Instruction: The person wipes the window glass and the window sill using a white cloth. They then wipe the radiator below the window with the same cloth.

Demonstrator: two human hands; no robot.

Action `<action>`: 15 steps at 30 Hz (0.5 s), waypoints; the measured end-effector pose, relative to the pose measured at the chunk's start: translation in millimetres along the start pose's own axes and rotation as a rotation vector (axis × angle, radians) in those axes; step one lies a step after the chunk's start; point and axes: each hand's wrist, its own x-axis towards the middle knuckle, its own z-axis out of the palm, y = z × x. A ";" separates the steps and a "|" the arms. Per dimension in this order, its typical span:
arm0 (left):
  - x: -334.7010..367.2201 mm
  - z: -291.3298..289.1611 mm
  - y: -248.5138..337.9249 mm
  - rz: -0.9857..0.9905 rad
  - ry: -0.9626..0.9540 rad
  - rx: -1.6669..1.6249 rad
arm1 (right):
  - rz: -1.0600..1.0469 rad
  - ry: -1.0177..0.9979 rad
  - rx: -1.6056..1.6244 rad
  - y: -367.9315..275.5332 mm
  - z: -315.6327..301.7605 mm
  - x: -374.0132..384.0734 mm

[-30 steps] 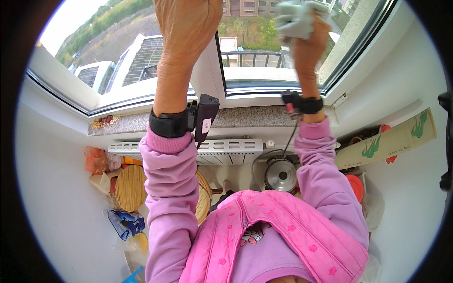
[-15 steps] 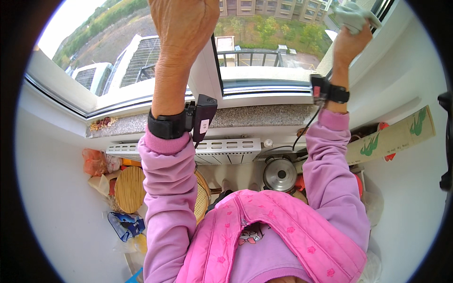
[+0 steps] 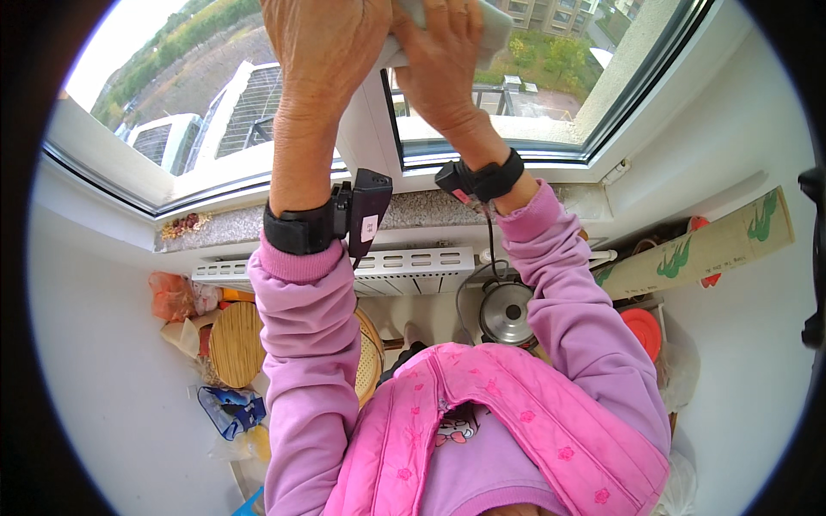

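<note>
My right hand (image 3: 439, 73) is up at the window with a pale grey cloth (image 3: 493, 34) under its fingers. The cloth lies against the upper left part of the right window pane (image 3: 564, 95), partly covered by the hand. Close beside it, my left hand (image 3: 323, 52) is raised in front of the white window frame (image 3: 366, 133). Its fingers run out of the top of the view, so their grip is hidden. Each wrist wears a black strap with a small black device.
Below the window runs a speckled stone sill (image 3: 430, 211) with small dried bits at its left end. Under it are a white radiator (image 3: 413, 268) and a lidded metal pot (image 3: 508, 314). A round wooden board (image 3: 238, 344) stands left; a long cardboard piece (image 3: 705, 245) leans right.
My right hand has swept the cloth from the upper right side of the window leftward, close to my left hand. My left hand has barely moved.
</note>
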 end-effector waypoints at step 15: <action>0.2 1.4 -3.7 0.013 0.003 0.009 | -0.045 0.142 -0.278 155.5 -108.9 -4.7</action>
